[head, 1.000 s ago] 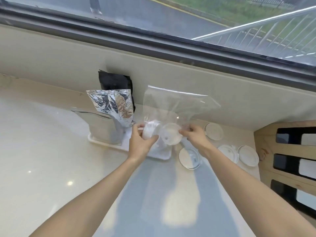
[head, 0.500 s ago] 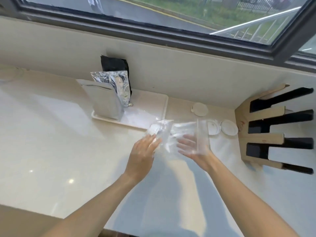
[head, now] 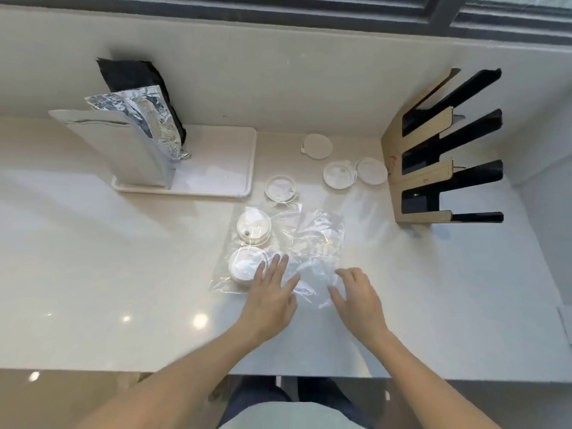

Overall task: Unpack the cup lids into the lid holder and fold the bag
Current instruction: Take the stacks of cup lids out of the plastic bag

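Observation:
A clear plastic bag [head: 312, 239] lies flat on the pale counter in front of me. Two white cup lids [head: 253, 226] [head: 244, 264] show at its left end, seemingly inside it. My left hand [head: 272, 292] rests flat on the bag with its fingers spread, beside the nearer lid. Over the bag's near right edge, my right hand [head: 356, 292] has loosely bent fingers touching the plastic. Several loose lids lie beyond the bag: one [head: 280, 188] by the tray, two [head: 338, 174] [head: 371, 171] near the holder, one [head: 317, 146] by the wall. The cardboard lid holder [head: 393, 168] stands at the right.
A white tray [head: 235, 168] at the back left carries a grey pouch [head: 120, 150], a crumpled foil bag [head: 154, 119] and a black bag [head: 130, 75]. The counter's front edge runs just below my forearms. A window frame runs along the top.
The bag, held up in both hands a second ago, has come down flat on the counter. Both hands have let go of it and now lie on top. The camera tilted downward.

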